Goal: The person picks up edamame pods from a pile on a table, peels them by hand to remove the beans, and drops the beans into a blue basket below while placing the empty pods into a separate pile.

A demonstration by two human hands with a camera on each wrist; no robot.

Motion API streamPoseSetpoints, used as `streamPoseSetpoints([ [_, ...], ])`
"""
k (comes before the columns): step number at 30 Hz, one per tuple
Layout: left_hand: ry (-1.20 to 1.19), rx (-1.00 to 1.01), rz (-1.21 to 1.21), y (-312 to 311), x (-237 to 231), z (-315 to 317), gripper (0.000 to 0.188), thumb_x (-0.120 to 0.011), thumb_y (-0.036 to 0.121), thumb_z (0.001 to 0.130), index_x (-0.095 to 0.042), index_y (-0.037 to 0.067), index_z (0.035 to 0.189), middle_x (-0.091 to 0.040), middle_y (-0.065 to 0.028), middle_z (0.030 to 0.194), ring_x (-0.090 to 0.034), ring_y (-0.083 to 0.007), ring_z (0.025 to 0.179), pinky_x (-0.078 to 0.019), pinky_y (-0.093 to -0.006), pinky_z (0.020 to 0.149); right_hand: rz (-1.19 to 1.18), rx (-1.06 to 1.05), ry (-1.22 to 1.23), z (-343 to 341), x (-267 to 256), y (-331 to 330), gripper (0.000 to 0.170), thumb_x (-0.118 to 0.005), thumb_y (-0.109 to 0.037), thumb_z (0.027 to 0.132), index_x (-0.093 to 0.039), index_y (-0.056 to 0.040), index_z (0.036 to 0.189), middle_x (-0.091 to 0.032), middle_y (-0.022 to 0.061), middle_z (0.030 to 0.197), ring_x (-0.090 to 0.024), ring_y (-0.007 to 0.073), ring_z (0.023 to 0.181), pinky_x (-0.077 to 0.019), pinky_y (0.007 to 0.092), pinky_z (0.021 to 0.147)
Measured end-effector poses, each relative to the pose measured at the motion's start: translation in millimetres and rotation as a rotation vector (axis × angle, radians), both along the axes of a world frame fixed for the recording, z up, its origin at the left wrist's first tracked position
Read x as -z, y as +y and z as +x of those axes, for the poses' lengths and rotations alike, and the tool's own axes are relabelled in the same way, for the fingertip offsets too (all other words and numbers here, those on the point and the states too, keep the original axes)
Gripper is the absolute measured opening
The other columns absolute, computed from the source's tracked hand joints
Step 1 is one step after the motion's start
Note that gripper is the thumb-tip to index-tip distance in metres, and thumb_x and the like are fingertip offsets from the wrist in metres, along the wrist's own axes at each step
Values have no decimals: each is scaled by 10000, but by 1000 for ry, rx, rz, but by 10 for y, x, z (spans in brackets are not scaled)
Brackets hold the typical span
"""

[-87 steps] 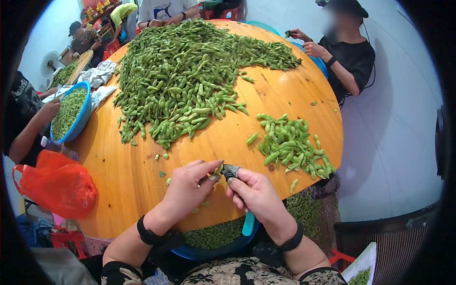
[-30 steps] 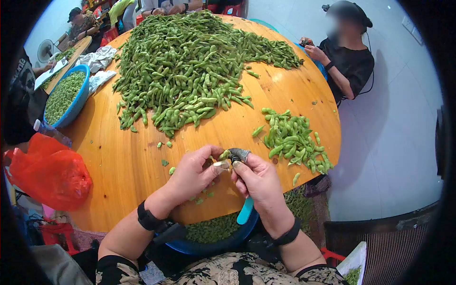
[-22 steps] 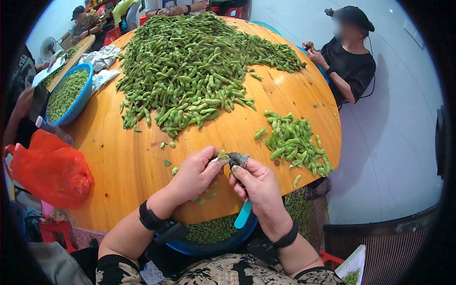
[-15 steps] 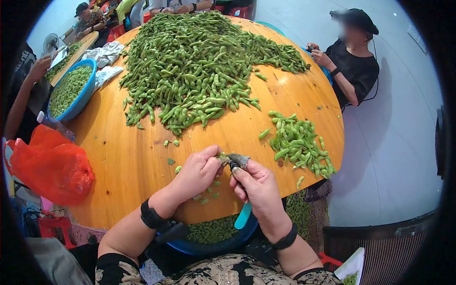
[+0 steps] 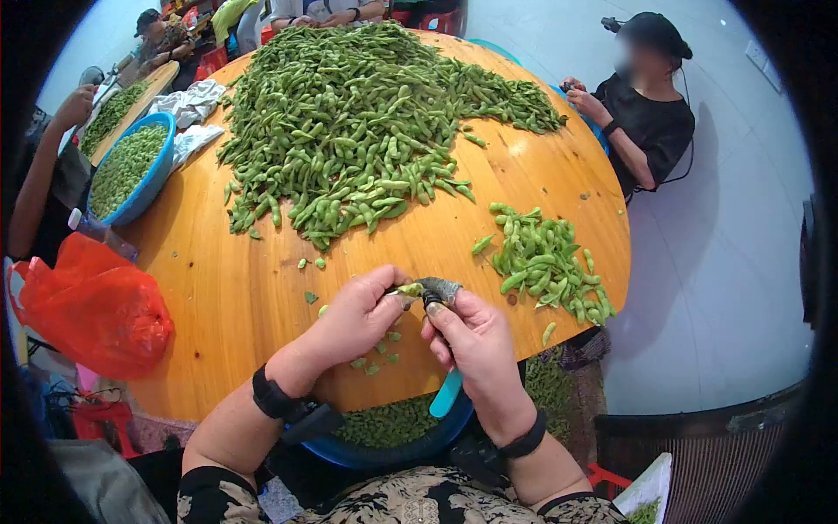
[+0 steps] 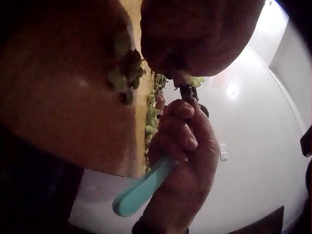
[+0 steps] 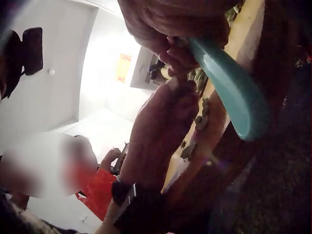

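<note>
My left hand (image 5: 360, 307) pinches a green soybean pod (image 5: 410, 289) between thumb and fingers, over the near part of the table. Right against it, my right hand (image 5: 476, 336) grips a tool with a turquoise handle (image 5: 446, 395); its working end is hidden at the fingertips. A grey covering (image 5: 441, 289) wraps the right index finger, and a black banded piece (image 5: 430, 301) shows by the thumb. In the left wrist view the handle (image 6: 141, 192) sticks out below the curled right fingers (image 6: 180, 131). The right wrist view shows the handle (image 7: 231, 90) close up.
A large heap of pods (image 5: 349, 131) covers the far middle of the round wooden table (image 5: 236, 323). A smaller pile (image 5: 546, 262) lies at right. Below the edge stands a blue basin (image 5: 384, 428) of beans. At left are another basin (image 5: 164, 166) and a red bag (image 5: 92, 310).
My hands stay together at the pod, with small shifts of the left fingers and the pod between them. The person at left has raised a hand. The head view has shifted slightly.
</note>
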State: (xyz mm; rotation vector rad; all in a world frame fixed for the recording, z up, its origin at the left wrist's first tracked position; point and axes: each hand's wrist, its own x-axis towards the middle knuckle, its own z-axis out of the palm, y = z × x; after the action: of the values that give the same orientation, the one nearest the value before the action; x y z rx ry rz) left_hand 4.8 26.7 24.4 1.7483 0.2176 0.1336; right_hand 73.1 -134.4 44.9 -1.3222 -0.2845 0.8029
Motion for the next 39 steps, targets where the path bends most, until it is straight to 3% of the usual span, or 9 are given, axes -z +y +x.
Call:
streamPoseSetpoints([
  [5, -44, -58, 376, -8, 82, -1, 123, -461, 26, 882, -566, -4, 940, -563, -54, 745, -545, -120, 616, -469, -290, 573, 27, -11, 41, -60, 32, -29, 222, -514, -87, 939, -604, -48, 1138, -574, -10, 701, -445, 11, 480, -332, 162, 421],
  [9, -137, -131, 387, -116, -32, -116, 143, -448, -5, 860, -577, -10, 924, -577, -92, 775, -581, -165, 633, -485, -333, 579, 56, 213, -9, 260, 65, -157, 204, -514, -84, 929, -605, -50, 1108, -572, -2, 683, -437, 24, 458, -327, 170, 394],
  [11, -219, 31, 576, -168, -50, -201, 141, -458, -11, 859, -589, -9, 910, -584, -133, 812, -614, -213, 683, -500, -352, 607, 48, 257, -31, 536, 180, -300, 148, -515, -94, 929, -606, -41, 1033, -567, 4, 676, -438, 34, 446, -320, 176, 377],
  [15, 94, -53, 327, -150, -183, -402, 133, -498, -42, 836, -603, -1, 908, -602, -141, 865, -627, -252, 836, -505, -342, 723, 76, 253, 36, 787, 276, -484, 118, -515, -102, 929, -597, -35, 982, -556, 10, 673, -442, 47, 437, -321, 186, 362],
  [19, 113, -116, 443, -78, -162, -503, 138, -516, -44, 832, -608, -4, 926, -616, -138, 925, -628, -248, 846, -503, -333, 733, 90, 174, 65, 802, 288, -505, 124, -514, -101, 930, -590, -27, 995, -551, 13, 680, -449, 51, 435, -318, 190, 347],
  [22, -108, -22, 428, -58, -218, -533, 142, -540, -29, 829, -624, -1, 941, -627, -137, 944, -631, -248, 832, -501, -325, 729, 120, 157, 89, 825, 291, -531, 126, -514, -102, 930, -587, -26, 998, -549, 14, 677, -455, 52, 433, -316, 189, 340],
  [27, 24, -463, 816, 433, -206, -501, 143, -615, 46, 805, -644, -4, 935, -624, -165, 900, -621, -307, 799, -501, -377, 707, 125, 138, 91, 823, 274, -555, 122, -512, -102, 932, -584, -26, 994, -548, 13, 677, -459, 50, 434, -324, 188, 338],
  [30, 146, -564, 880, 654, -77, -412, 118, -645, 72, 791, -641, -9, 877, -612, -163, 840, -617, -304, 777, -496, -381, 695, 125, 141, 92, 819, 281, -564, 119, -512, -103, 933, -582, -27, 991, -548, 11, 676, -460, 48, 434, -328, 190, 337],
  [39, 166, -489, 807, 689, -80, -397, 101, -647, 70, 777, -622, -10, 832, -603, -148, 800, -612, -292, 757, -494, -377, 692, 144, 121, 89, 824, 296, -576, 116, -508, -106, 939, -581, -33, 989, -547, 6, 671, -464, 45, 437, -335, 188, 340],
])
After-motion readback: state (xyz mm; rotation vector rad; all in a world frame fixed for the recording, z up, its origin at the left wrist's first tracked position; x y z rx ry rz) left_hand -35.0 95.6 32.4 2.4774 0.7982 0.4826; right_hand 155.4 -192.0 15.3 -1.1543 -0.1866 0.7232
